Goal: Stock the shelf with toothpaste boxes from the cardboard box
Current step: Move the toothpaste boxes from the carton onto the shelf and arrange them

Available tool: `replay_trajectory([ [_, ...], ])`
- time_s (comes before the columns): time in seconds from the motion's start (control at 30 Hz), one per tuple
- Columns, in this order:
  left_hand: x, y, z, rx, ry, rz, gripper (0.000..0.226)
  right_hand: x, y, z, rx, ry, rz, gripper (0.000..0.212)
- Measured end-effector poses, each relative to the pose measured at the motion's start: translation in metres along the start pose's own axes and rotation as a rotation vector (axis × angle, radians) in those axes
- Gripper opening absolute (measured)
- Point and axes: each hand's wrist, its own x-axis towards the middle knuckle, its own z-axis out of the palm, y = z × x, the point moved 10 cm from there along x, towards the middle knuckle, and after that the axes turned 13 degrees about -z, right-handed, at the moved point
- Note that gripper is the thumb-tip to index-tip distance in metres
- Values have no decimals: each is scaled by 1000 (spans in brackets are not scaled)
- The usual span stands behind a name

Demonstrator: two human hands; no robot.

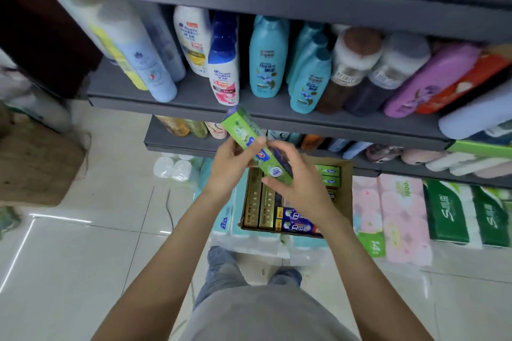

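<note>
A long green toothpaste box (246, 133) is held slanted in the air above the open cardboard box (345, 191), its far end up near the edge of the grey shelf (194, 97). My left hand (230, 166) grips its middle from the left. My right hand (296, 180) holds its near end from the right. Inside the cardboard box lie gold toothpaste boxes (259, 205), blue ones (295, 220) and green ones (328, 174).
Shampoo bottles (267, 58) fill the grey shelf. A lower shelf (180, 144) carries more bottles and packs. Tissue packs (401, 216) and green paper packs (465, 213) stand on the tiled floor at the right. A brown carton (36, 163) sits at the left.
</note>
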Motion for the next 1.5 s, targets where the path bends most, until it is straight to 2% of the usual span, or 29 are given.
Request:
replay_trajectory([
  [0.03,-4,8,0,-70,-38,25,20,2,-7,-12,-30,8,-26,65],
  [0.13,-18,39,-6,-273,-161,150,51,3,-12,-46,33,50,7,72],
  [0.27,-36,90,-11,-395,-293,326,53,10,-38,-76,14,60,-63,52],
  [0.33,-43,109,-16,-390,-268,382,58,17,-63,-92,28,117,-155,47],
  [0.43,-50,139,-32,-324,-125,442,36,29,-98,-118,-13,215,-265,48],
  [0.63,-68,242,-21,-283,-194,603,29,78,-150,-136,-38,228,-380,51],
  [0.7,-80,287,-15,-147,-122,718,40,96,-164,-144,-89,241,-414,47],
  [0.77,-96,334,-12,81,-33,908,51,109,-179,-163,-128,333,-456,45],
  [0.83,-108,369,3,440,38,1087,56,114,-191,-190,-69,501,-481,49],
  [0.9,-109,386,20,893,238,1230,56,117,-197,-212,9,649,-500,60],
  [0.93,-104,388,30,1091,329,1282,55,121,-197,-220,25,687,-500,66],
  [0.97,-94,386,42,1259,353,1301,52,128,-195,-226,8,700,-489,71],
  [1.07,-43,359,69,1593,165,1212,48,156,-174,-228,-209,634,-392,71],
  [1.13,-18,341,78,1682,52,1172,47,174,-157,-219,-386,536,-326,51],
  [1.2,-6,339,78,1603,60,1223,44,184,-143,-215,-531,483,-248,29],
  [1.23,-1,343,72,1522,107,1238,45,186,-139,-216,-578,490,-218,25],
  [1.3,6,351,46,1357,274,1252,48,188,-138,-220,-654,540,-188,23],
  [1.4,9,352,-3,1195,532,1252,40,193,-142,-220,-690,587,-198,23],
  [1.5,-11,346,-28,1080,632,1293,34,186,-149,-213,-695,648,-292,20],
])
